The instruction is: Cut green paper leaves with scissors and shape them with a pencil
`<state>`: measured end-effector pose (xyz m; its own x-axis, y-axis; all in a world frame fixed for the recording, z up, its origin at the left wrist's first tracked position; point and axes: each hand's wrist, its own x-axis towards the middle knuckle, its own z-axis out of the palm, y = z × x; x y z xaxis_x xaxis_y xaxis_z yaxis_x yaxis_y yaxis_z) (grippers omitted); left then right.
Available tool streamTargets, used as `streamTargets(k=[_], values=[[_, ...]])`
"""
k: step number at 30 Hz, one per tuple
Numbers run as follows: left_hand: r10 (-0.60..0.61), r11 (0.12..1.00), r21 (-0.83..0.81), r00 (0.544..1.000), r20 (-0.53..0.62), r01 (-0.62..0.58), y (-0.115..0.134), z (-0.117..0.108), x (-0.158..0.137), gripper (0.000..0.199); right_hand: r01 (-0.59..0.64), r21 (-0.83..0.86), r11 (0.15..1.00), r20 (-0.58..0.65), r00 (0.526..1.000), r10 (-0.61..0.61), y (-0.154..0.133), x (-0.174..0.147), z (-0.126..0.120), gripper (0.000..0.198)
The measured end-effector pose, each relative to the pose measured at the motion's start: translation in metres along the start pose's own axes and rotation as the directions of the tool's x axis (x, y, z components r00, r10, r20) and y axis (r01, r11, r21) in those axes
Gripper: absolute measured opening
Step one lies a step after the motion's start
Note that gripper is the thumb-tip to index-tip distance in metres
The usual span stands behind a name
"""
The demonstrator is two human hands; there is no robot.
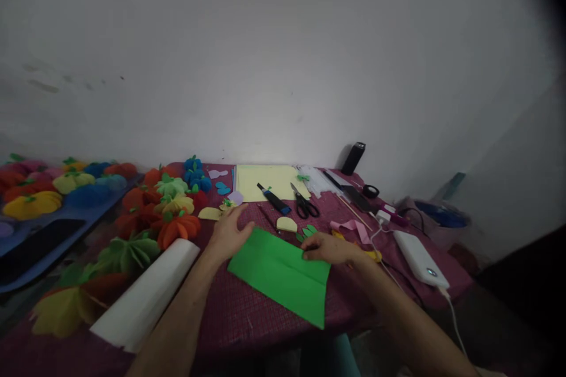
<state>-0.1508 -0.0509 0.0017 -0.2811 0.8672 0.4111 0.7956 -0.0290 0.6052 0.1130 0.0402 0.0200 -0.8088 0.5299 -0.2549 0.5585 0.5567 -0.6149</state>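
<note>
A green paper sheet (280,280) with a crease across it lies at the table's front, between my hands. My left hand (230,232) is at its upper left corner, thumb and fingers apart, the thumb close to the paper's edge. At the upper right edge, my right hand (329,247) has its fingers closed on the sheet. Just beyond the paper are a cream half-round paper piece (287,224), small green paper leaves (307,232) and a dark pencil (267,216). Black scissors (305,205) and a blue-black cutter knife (274,199) rest farther back.
Colourful paper pumpkins (177,227) crowd the left, beside a white paper roll (148,294). Pale yellow sheets (252,179) lie by the wall. At right are a white power bank (420,259) with a cable, a pink strip (354,228), black tape (370,191) and a standing black cylinder (354,159).
</note>
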Motion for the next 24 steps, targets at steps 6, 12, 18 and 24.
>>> streamTargets(k=[6,12,18,24], values=[[0.223,0.974,-0.063,0.882,0.414,-0.217,0.018,0.022,-0.019,0.056,0.040,-0.005,0.999,-0.055,0.998,-0.040,0.014,0.002,-0.001,0.016],[0.125,0.968,0.135,0.871,0.476,-0.213,0.013,0.028,-0.019,0.019,-0.024,0.017,1.000,-0.297,0.954,0.028,0.026,-0.007,0.026,0.026],[0.055,0.956,0.223,0.863,0.502,-0.190,0.006,0.029,-0.014,0.010,-0.012,0.044,0.999,-0.467,0.884,0.031,0.050,-0.016,0.049,0.017],[0.038,0.946,0.255,0.851,0.523,-0.199,0.005,0.025,-0.017,0.012,0.102,-0.058,0.993,-0.445,0.888,-0.117,0.057,-0.021,0.049,0.015]])
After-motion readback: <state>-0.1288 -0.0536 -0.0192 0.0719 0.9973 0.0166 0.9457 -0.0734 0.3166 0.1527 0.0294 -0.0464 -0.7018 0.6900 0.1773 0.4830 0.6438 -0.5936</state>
